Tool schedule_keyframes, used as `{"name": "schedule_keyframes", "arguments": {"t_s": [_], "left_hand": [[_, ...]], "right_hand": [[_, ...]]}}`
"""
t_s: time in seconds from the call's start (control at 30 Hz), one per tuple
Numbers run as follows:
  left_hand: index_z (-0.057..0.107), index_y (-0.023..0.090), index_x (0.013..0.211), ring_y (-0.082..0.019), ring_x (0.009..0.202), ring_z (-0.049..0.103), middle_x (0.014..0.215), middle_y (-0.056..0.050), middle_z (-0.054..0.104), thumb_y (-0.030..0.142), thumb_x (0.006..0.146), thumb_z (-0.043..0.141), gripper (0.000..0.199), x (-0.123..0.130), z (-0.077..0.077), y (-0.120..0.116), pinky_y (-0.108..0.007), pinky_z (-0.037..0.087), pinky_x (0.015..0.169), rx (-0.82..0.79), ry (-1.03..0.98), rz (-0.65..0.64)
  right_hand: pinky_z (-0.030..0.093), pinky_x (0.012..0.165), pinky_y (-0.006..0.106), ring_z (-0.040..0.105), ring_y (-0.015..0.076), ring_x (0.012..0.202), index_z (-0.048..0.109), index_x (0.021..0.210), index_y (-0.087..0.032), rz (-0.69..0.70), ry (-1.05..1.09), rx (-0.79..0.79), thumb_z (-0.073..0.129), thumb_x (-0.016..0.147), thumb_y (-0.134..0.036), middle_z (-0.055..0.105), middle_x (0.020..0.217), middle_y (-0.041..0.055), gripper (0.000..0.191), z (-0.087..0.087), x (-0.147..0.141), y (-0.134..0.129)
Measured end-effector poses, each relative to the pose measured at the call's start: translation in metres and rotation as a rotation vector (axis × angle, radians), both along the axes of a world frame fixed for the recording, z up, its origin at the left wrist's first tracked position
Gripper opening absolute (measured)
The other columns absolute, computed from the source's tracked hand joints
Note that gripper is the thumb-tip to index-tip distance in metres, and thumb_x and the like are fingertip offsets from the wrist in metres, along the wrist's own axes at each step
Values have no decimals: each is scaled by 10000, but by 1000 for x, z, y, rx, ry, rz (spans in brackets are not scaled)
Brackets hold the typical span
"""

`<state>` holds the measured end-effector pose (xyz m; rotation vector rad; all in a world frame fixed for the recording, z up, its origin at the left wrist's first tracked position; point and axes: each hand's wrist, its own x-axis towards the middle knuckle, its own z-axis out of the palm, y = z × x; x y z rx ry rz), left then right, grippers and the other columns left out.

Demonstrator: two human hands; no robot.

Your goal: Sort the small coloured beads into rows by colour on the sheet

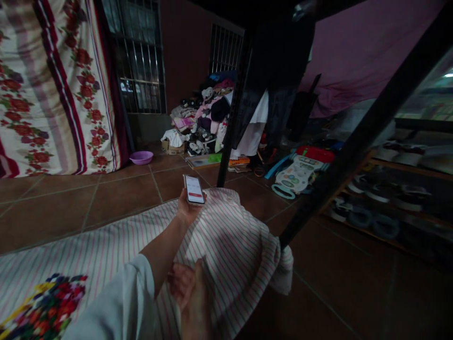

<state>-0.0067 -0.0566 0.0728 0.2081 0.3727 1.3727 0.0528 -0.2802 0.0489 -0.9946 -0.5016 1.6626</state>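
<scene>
While the left hand (186, 208) clamps a smartphone (194, 190) upright, long axis leaning upper left, the right hand (189, 295) bunches a striped sheet (230, 250) tight.

My left hand (187, 208) holds a smartphone (194, 190) upright and slightly tilted, its lit white screen showing a red bar near the bottom. My right hand (189, 295) grips a fold of the white blanket (226, 245), which is thinly striped in pink and green and lies rumpled below the phone.
</scene>
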Motion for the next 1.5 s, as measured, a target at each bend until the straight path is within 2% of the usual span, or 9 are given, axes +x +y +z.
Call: {"name": "schedule_keyframes", "arguments": {"t_s": [0.1, 0.17, 0.37, 0.63, 0.87, 1.03, 1.17, 1.3, 1.5], "left_hand": [[616, 189, 1190, -277, 910, 688, 967, -104, 715, 494, 897, 467, 448, -22, 17, -35, -452, 561, 782, 20, 9, 0], [614, 178, 1195, -277, 937, 684, 997, -112, 714, 491, 898, 472, 454, -42, 28, -63, -454, 556, 812, 33, 8, -10], [608, 147, 1206, -283, 993, 673, 1081, -141, 704, 491, 888, 515, 477, -121, 51, -163, -454, 540, 872, 81, 104, 35], [542, 115, 1292, -309, 1012, 673, 1135, -196, 682, 515, 901, 471, 564, -226, 58, -296, -483, 531, 887, -43, 156, 212], [430, 69, 1387, -348, 1027, 668, 1155, -255, 657, 487, 904, 473, 639, -312, 48, -386, -513, 534, 874, -80, 174, 390], [339, 39, 1439, -378, 1020, 666, 1136, -289, 649, 436, 896, 502, 692, -363, 37, -430, -548, 539, 861, -152, 186, 491], [316, 77, 1461, -382, 1036, 659, 1154, -266, 647, 418, 905, 483, 674, -397, 32, -454, -553, 559, 833, -212, 167, 625], [314, 108, 1467, -388, 1011, 665, 1182, -264, 629, 403, 892, 494, 671, -426, 27, -470, -562, 575, 790, -259, 120, 735], [327, 102, 1458, -405, 980, 670, 1230, -291, 586, 441, 877, 479, 689, -459, 17, -478, -630, 559, 786, -332, 65, 733]], "right_hand": [[529, 680, 300, 686, 211, 771, 704, 773, -171, -109, 22, -112, 637, 616, -747, 745, 868, 119, 601, -1, 3, 6], [528, 732, 281, 674, 196, 840, 697, 790, -183, -209, 59, -98, 660, 649, -670, 738, 904, 94, 509, -2, 4, 7], [521, 714, 241, 652, 165, 920, 669, 869, -204, -160, 34, -23, 573, 759, -522, 702, 980, 67, 350, -4, -11, 12], [506, 623, 233, 634, 147, 772, 647, 865, -163, 35, 99, -74, 532, 785, -385, 678, 915, 81, 262, 12, -63, 14], [502, 587, 226, 617, 137, 722, 643, 864, -170, 116, 118, -121, 502, 831, -324, 669, 878, 61, 211, 31, -100, 6], [496, 585, 219, 608, 129, 706, 634, 849, -174, 134, 63, -108, 475, 851, -309, 656, 873, 65, 209, 31, -115, 7], [496, 559, 222, 607, 134, 699, 632, 864, -180, 121, 47, -132, 455, 863, -298, 656, 891, 73, 212, 30, -124, 12], [503, 531, 194, 605, 116, 686, 625, 890, -172, 106, 67, -188, 418, 894, -265, 647, 883, 57, 227, 36, -134, 14], [517, 521, 172, 608, 105, 692, 621, 896, -162, 99, 46, -208, 391, 915, -239, 643, 873, 53, 243, 40, -148, 12]]}}
